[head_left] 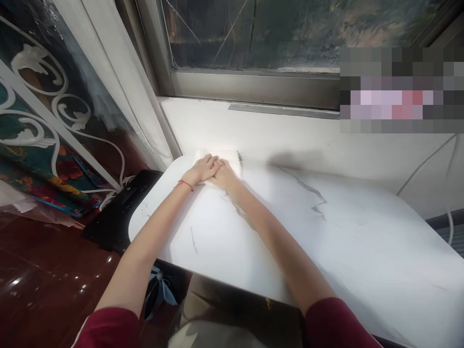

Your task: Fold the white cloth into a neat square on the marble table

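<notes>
Cloth (pixel 234 164): lay flat on the table (pixel 275 232), straight out at 12 o'clock, close by the wall (pixel 290 137). Sat directly under the grip rather than off to one side, covered by left hand (pixel 203 169) and right hand (pixel 225 177) together, with overlapping fingers. Showed past the hands at 12 and, more widely, at 3 o'clock, on the side nearer to the right hand. Looked wider from 9 to 3 than from 12 to 6; with the near part hidden, could not settle the long axis. Not clenched on the left: rested palm down, with extended fingers. On the right, could not tell whether gripping or merely pressing, with fingertips partly hidden.
</notes>
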`<state>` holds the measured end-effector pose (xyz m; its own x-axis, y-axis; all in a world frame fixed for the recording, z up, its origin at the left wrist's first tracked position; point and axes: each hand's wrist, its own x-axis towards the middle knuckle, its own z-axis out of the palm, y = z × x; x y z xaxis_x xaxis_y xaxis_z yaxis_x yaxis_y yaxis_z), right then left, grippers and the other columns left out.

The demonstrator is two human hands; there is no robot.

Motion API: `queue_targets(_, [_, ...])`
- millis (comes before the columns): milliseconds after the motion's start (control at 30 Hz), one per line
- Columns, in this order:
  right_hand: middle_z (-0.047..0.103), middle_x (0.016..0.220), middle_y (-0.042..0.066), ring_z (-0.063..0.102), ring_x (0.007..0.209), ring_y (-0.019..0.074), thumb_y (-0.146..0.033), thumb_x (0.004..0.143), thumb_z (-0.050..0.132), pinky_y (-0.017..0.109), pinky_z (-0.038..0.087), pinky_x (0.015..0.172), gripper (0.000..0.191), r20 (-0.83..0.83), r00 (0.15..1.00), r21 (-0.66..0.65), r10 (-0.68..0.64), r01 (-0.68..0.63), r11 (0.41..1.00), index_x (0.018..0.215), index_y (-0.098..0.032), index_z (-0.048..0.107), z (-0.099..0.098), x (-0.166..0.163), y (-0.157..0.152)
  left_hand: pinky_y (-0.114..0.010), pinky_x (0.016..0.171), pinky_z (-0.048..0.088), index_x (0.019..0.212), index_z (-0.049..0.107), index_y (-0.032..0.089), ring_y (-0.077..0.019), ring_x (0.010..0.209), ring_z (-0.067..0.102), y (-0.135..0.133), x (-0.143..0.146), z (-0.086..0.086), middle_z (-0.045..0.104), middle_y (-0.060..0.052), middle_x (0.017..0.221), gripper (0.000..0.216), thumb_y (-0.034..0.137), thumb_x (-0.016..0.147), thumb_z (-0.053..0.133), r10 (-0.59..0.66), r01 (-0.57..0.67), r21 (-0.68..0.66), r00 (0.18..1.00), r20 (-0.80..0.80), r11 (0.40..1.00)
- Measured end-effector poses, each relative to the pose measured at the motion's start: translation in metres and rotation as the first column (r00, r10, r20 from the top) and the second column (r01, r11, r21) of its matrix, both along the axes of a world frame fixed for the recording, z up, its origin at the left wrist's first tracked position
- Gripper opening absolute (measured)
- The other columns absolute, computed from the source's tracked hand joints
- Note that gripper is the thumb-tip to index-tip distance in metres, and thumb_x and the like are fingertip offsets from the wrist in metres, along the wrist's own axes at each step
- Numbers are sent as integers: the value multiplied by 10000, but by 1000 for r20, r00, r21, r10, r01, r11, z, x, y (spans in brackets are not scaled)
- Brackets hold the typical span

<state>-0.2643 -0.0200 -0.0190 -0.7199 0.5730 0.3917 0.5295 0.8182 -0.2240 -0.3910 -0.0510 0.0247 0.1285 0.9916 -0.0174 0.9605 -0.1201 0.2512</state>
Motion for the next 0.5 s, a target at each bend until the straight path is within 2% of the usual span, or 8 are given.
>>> queue_targets(100, [564, 1447, 248, 429, 1390, 327, -242, 924, 538, 478, 209, 1212, 536, 3, 999, 22, -40, 39, 999, 1392, 16, 567, -3, 17, 6, -360, 1232, 216, 1524, 393, 130, -205, 1512, 314, 0, 16, -14, 415, -136, 1601, 555, 406, 1073, 221, -37, 33, 212, 999, 13, 977])
queue_targets(233, [578, 1427, 259, 443, 1384, 350, -217, 910, 524, 520, 229, 1198, 492, -11, 998, 35, -54, 55, 998, 1349, -10, 607, -5, 19, -2, -346, 1209, 262, 1473, 460, 136, -195, 1444, 405, -9, 17, -20, 495, -122, 1541, 497, 350, 1073, 257, -60, 54, 285, 998, 11, 957])
queue_targets(367, [562, 1457, 230, 447, 1382, 341, -250, 930, 531, 511, 255, 1179, 507, -66, 995, 7, -78, 79, 997, 1396, -58, 578, -2, 23, -24, -369, 1143, 341, 1379, 546, 152, -234, 1303, 509, -18, 17, -11, 593, -122, 1403, 461, 384, 1048, 325, -107, 115, 316, 993, -44, 942])
queue_targets(500, [573, 1453, 192, 453, 1374, 314, -240, 953, 494, 504, 285, 1162, 505, -78, 993, -113, -84, 75, 991, 1435, -100, 545, 3, 48, -71, -351, 918, 448, 1047, 669, 169, -254, 1020, 589, -30, 28, 6, 688, -110, 1041, 344, 423, 977, 448, -189, 216, 317, 975, -114, 923])
